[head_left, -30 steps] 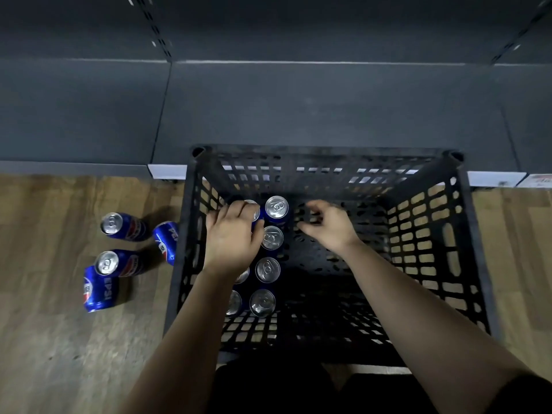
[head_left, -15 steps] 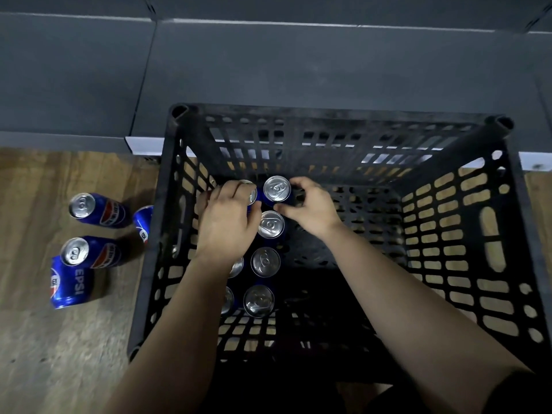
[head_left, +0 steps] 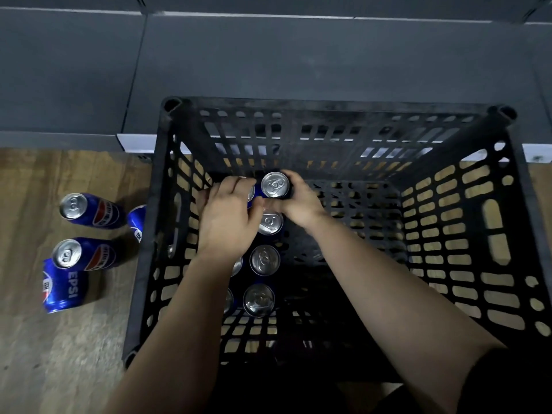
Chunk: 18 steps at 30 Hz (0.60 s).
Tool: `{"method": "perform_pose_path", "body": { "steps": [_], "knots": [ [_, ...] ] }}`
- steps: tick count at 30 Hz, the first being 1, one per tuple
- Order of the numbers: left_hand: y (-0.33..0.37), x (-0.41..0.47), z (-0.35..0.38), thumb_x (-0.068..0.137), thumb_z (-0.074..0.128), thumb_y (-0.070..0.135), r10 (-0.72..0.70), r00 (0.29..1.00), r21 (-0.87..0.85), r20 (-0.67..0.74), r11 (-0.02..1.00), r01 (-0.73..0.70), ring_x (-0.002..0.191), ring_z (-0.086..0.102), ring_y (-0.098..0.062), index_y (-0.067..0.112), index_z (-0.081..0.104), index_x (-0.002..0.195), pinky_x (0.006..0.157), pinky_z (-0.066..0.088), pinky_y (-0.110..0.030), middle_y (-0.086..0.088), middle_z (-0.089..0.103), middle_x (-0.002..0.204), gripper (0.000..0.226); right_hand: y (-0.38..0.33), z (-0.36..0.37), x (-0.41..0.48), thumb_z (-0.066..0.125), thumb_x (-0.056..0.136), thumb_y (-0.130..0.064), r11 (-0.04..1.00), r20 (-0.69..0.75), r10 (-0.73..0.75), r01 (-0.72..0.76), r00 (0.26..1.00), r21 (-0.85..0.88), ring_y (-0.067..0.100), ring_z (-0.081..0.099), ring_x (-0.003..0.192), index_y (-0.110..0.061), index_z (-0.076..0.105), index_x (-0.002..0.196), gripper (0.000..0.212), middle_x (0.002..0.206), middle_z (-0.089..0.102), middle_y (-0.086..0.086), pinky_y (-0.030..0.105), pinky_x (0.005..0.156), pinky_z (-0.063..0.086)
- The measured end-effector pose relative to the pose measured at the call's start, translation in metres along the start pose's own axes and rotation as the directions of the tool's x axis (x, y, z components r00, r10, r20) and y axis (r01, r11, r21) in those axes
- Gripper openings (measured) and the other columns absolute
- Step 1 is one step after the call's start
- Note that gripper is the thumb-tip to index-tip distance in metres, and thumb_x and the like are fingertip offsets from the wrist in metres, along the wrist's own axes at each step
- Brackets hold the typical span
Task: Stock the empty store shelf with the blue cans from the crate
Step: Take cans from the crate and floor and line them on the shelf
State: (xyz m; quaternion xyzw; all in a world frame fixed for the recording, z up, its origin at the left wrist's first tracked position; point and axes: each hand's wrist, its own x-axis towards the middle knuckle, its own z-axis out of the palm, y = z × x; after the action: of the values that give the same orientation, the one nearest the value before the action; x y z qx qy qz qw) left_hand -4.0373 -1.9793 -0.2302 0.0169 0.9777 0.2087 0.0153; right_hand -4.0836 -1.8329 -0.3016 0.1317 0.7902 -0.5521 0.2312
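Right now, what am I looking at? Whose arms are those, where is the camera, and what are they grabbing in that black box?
There is no machine here: these are a person's two bare arms. The camera sits on their head and looks down, so you see what they see. The black box is a crate on a wooden floor, in front of a dark shelf. Inside it, blue cans stand in rows along the left side; you see their silver tops. The right hand is curled round the far can. The left hand grips the can beside it, which is mostly hidden. Four more cans are on the floor to the left of the crate.
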Motion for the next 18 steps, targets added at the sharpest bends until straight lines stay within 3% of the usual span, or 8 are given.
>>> {"method": "perform_pose_path", "body": {
  "steps": [2, 5, 13, 18],
  "knots": [
    [0.0, 0.0, 0.0, 0.09, 0.048, 0.031, 0.0, 1.0, 0.014, -0.004, 1.0, 0.0, 0.104, 0.053, -0.031, 0.012, 0.059, 0.119, 0.092, 0.039, -0.042, -0.01, 0.058, 0.115, 0.036, -0.002, 0.0, 0.004, 0.09, 0.061, -0.023, 0.999, 0.004, 0.033, -0.034, 0.999, 0.029, 0.011, 0.062, 0.105, -0.028, 0.052, 0.125, 0.075, 0.114, 0.066, -0.008, 0.025, 0.091, 0.049],
    [0.002, 0.0, 0.0, 0.087, 0.044, 0.035, 0.007, 1.0, 0.076, -0.015, 0.997, -0.006, 0.102, 0.055, -0.029, 0.014, 0.06, 0.117, 0.095, 0.036, -0.046, -0.008, 0.059, 0.112, 0.039, -0.006, -0.003, 0.007, 0.088, 0.064, -0.017, 0.999, -0.006, 0.031, -0.032, 0.999, -0.029, 0.011, 0.059, 0.1, -0.023, 0.053, 0.127, 0.072, 0.109, 0.064, -0.007, 0.02, 0.081, 0.042],
    [0.003, -0.003, 0.004, 0.086, 0.043, 0.035, 0.03, 0.999, 0.115, 0.041, 0.993, -0.034, 0.103, 0.056, -0.028, 0.015, 0.062, 0.112, 0.096, 0.033, -0.047, -0.007, 0.059, 0.116, 0.038, -0.007, -0.004, 0.012, 0.093, 0.057, -0.021, 0.993, -0.027, -0.004, 0.001, 1.0, -0.117, 0.013, 0.054, 0.111, -0.021, 0.044, 0.138, 0.095, 0.124, 0.06, -0.003, 0.021, 0.09, 0.039],
    [0.005, -0.003, 0.008, 0.092, 0.049, 0.032, 0.003, 0.997, 0.134, 0.082, 0.991, -0.014, 0.109, 0.052, -0.026, 0.016, 0.06, 0.116, 0.099, 0.028, -0.046, -0.005, 0.056, 0.121, 0.031, -0.003, 0.001, 0.009, 0.093, 0.056, -0.022, 0.996, -0.1, -0.037, 0.028, 0.994, -0.09, 0.013, 0.06, 0.107, -0.025, 0.052, 0.129, 0.084, 0.117, 0.065, -0.005, 0.019, 0.089, 0.043]
  ]
}}
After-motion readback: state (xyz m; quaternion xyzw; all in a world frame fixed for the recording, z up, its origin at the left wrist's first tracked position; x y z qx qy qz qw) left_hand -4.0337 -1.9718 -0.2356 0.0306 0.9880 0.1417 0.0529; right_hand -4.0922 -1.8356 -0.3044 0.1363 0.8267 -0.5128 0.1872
